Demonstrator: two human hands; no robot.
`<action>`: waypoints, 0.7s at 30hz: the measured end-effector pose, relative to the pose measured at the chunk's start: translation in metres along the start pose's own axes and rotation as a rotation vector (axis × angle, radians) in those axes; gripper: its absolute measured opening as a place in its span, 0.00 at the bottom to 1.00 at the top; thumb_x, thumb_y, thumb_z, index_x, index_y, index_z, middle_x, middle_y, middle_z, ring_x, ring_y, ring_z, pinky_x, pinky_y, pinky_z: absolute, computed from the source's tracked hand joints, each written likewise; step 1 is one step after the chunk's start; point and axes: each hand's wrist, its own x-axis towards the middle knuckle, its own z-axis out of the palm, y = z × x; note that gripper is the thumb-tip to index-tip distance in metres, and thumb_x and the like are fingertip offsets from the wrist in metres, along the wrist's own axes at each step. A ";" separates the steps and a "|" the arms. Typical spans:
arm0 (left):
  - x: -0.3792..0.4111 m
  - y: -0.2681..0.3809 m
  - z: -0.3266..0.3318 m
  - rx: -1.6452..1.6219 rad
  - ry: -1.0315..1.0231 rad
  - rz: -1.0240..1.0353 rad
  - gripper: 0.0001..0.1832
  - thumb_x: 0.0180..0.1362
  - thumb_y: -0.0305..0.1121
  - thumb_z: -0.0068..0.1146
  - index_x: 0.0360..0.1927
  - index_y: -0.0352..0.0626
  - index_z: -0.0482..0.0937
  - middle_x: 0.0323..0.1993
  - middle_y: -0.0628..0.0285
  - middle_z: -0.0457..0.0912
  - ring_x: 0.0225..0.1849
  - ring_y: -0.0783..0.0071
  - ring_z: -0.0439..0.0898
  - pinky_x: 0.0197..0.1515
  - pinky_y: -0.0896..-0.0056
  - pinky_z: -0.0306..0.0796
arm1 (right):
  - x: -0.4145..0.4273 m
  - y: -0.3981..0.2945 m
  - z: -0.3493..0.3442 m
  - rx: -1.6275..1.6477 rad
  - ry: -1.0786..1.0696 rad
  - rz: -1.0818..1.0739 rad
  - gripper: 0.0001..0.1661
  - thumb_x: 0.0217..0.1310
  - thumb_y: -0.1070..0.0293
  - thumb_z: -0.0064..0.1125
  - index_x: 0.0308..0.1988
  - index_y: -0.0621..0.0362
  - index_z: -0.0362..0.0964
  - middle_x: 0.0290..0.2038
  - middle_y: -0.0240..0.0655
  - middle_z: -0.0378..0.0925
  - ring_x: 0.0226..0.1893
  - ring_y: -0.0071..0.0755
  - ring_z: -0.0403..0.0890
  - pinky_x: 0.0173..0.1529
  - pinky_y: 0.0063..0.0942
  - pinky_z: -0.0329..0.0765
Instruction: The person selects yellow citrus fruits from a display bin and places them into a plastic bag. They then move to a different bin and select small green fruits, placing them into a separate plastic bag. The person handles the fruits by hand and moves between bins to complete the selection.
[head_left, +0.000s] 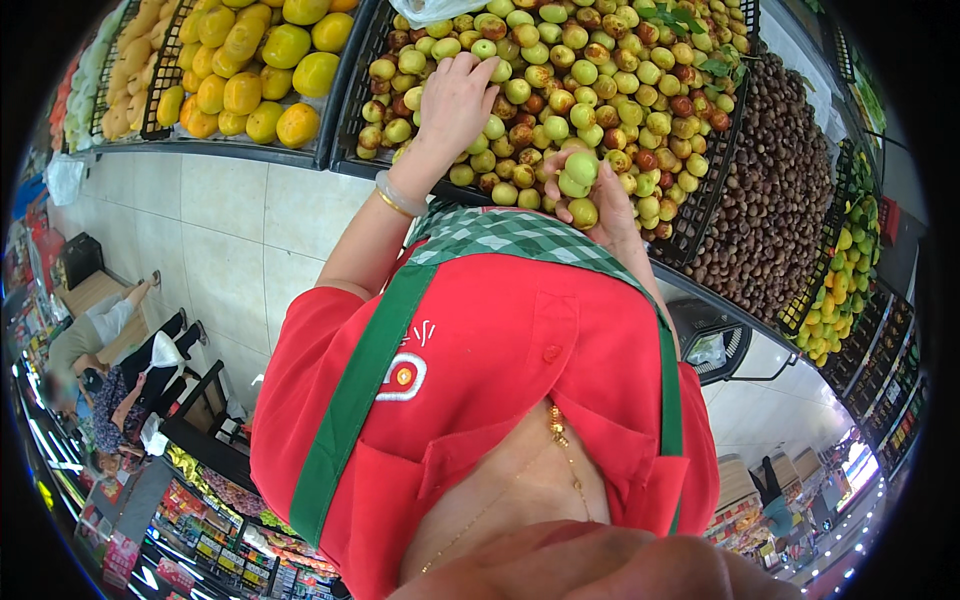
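Observation:
Green and reddish-brown jujubes (555, 97) fill a black crate (690, 232) in front of me. My left hand (454, 101), with a pale bangle and a gold bracelet on its wrist, reaches palm down over the pile. Its fingertips touch fruit near a green jujube (484, 49); whether they grip one is unclear. Close to my apron (525, 232), my right hand (615, 206) holds several jujubes (581, 169), with fingers and thumb around them. Part of that hand is hidden behind the fruit.
Yellow-orange persimmons (244, 94) lie in a display to the left. Small dark brown round produce (772, 187) is heaped on the right, beside small citrus fruit (840, 277). A plastic bag (431, 9) rests at the crate's far edge. Other people (127, 390) are farther off at left.

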 end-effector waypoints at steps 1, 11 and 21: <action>0.002 -0.001 0.002 0.039 -0.017 0.001 0.17 0.47 0.31 0.59 0.43 0.44 0.75 0.33 0.61 0.73 0.37 0.62 0.72 0.39 0.65 0.69 | 0.000 0.001 -0.002 -0.013 -0.005 0.005 0.30 0.62 0.47 0.41 0.51 0.62 0.62 0.42 0.37 0.69 0.35 0.27 0.72 0.25 0.20 0.70; 0.002 0.000 -0.007 -0.793 -0.234 -0.419 0.18 0.54 0.42 0.56 0.43 0.41 0.77 0.28 0.67 0.73 0.29 0.79 0.70 0.35 0.78 0.66 | 0.003 0.000 0.001 0.023 0.064 0.013 0.28 0.64 0.47 0.38 0.50 0.59 0.63 0.47 0.40 0.68 0.33 0.26 0.71 0.24 0.18 0.69; -0.015 0.027 -0.024 -1.066 -0.268 -0.332 0.17 0.58 0.41 0.53 0.40 0.36 0.76 0.30 0.70 0.73 0.31 0.83 0.70 0.37 0.80 0.66 | 0.023 -0.015 0.021 0.204 0.045 0.006 0.32 0.65 0.42 0.30 0.55 0.55 0.59 0.53 0.44 0.65 0.33 0.28 0.71 0.23 0.17 0.68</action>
